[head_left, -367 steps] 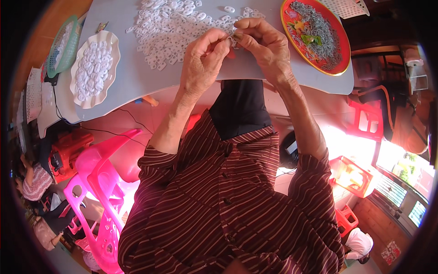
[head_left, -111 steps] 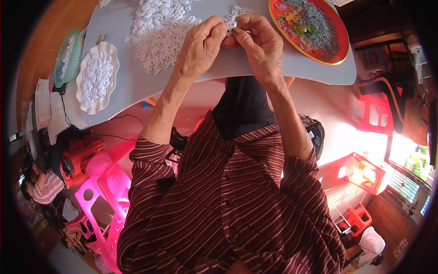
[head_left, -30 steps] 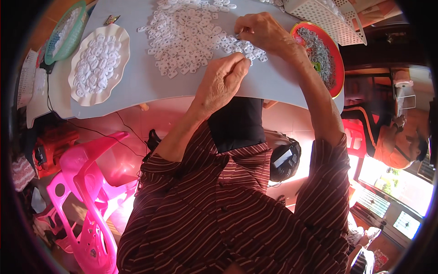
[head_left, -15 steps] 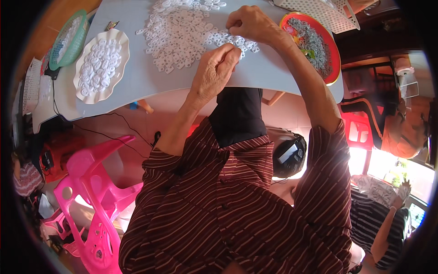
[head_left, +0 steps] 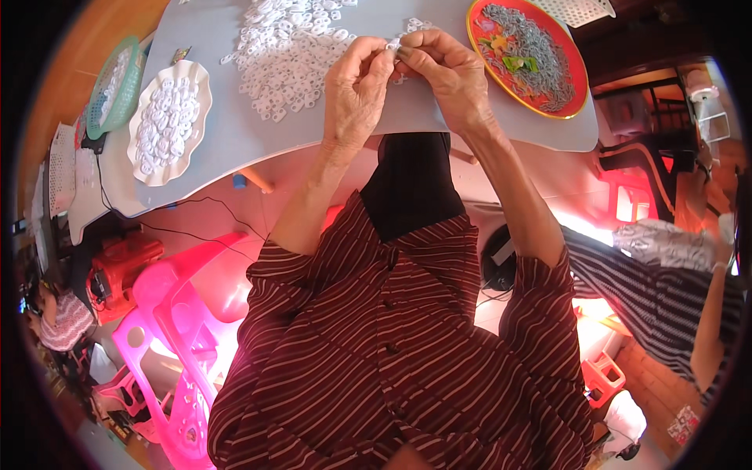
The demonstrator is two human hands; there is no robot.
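Over the table's near part, my left hand (head_left: 356, 98) and my right hand (head_left: 456, 82) meet fingertip to fingertip. Between them is a small white plastic piece (head_left: 393, 45), pinched by the left thumb and fingers. The right thumb and forefinger press on the same piece; whether they also hold something smaller is hidden. A wide heap of similar white pieces (head_left: 286, 63) spreads beyond and left of my hands. On the right, a red round tray (head_left: 580, 78) with a gold rim holds many thin grey metal bits (head_left: 533, 55) and a few coloured scraps.
A scalloped white dish (head_left: 205, 102) of white pieces is at the table's left, near a green basket (head_left: 135, 98). A white perforated basket (head_left: 583, 9) stands far right. Pink plastic chair (head_left: 176, 313) lower left; another person in striped clothing (head_left: 650, 305) at right.
My right hand has come back from the small pile on the far side to join my left at the white piece. My left hand has lifted and turned its fingers upward.
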